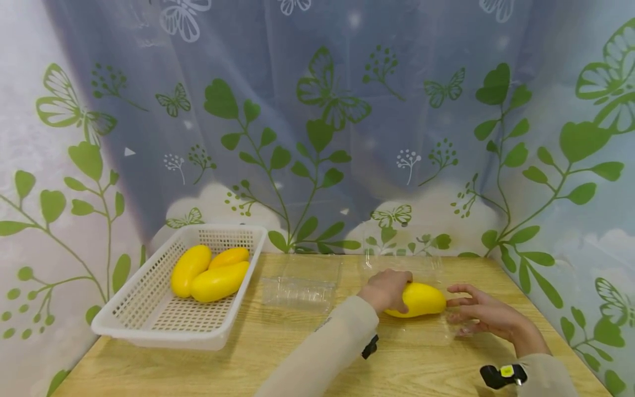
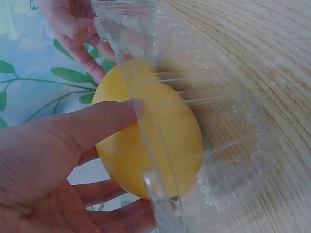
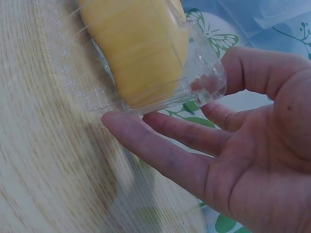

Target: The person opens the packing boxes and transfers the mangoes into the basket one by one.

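Observation:
A yellow mango [image 1: 425,300] lies in a clear plastic clamshell box [image 2: 228,160], whose lid stands raised at the back. My left hand [image 1: 388,289] grips the mango's left end, thumb on the near side and fingers round the far side, as the left wrist view shows. At the box's right end is my right hand [image 1: 496,318]. Its fingers are spread and mostly straight, and in the right wrist view fingertips [image 3: 114,121] touch the box's outer edge. The thumb is by the box's corner, partly seen through the plastic.
A white perforated basket [image 1: 106,325] on the left holds several yellow mangoes [image 1: 220,282]. Between it and my left arm lies another clear plastic box [image 1: 300,292], opened out. Everything stands on a wooden table [image 1: 198,372], with a patterned curtain [image 1: 317,165] behind.

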`<action>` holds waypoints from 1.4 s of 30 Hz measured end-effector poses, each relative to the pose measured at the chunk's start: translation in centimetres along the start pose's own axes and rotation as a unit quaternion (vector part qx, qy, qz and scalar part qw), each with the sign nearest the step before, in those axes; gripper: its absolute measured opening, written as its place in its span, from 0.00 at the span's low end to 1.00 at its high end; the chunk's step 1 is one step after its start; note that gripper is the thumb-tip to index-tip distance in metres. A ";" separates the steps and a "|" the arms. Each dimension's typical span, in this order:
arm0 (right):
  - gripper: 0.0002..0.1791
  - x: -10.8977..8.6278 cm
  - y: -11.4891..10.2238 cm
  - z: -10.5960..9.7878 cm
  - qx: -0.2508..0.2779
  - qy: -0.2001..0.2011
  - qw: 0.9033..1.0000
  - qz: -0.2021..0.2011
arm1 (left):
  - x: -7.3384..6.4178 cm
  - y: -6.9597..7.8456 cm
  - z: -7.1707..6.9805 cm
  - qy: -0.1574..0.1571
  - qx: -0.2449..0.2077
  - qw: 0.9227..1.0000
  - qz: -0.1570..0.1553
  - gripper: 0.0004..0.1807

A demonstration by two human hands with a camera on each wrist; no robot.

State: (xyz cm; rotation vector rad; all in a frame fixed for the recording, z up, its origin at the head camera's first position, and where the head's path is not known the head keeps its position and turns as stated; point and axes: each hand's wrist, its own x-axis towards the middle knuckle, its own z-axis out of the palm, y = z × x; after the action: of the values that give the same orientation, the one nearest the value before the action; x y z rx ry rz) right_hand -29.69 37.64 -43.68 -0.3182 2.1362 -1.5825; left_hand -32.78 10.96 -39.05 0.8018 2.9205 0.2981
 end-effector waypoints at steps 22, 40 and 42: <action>0.35 0.1 0.0 -0.1 -0.008 -0.002 1.000 -0.006 | -0.8 0.5 -2.3 0.007 -0.019 1.000 -0.014 0.35; 0.36 -0.1 -0.3 -0.1 -0.017 0.001 1.000 -0.004 | -2.0 -0.4 -4.2 0.001 -0.037 0.999 -0.011 0.36; 0.36 -0.1 -0.2 0.0 -0.018 0.001 1.000 -0.005 | -2.0 -0.6 -4.3 -0.001 -0.040 0.999 -0.011 0.36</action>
State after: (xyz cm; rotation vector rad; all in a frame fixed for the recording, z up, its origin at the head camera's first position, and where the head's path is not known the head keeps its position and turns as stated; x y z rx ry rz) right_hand -29.68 37.65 -43.47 -0.3397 2.1702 -1.5513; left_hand -31.95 8.74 -34.93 0.7578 2.8923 0.4100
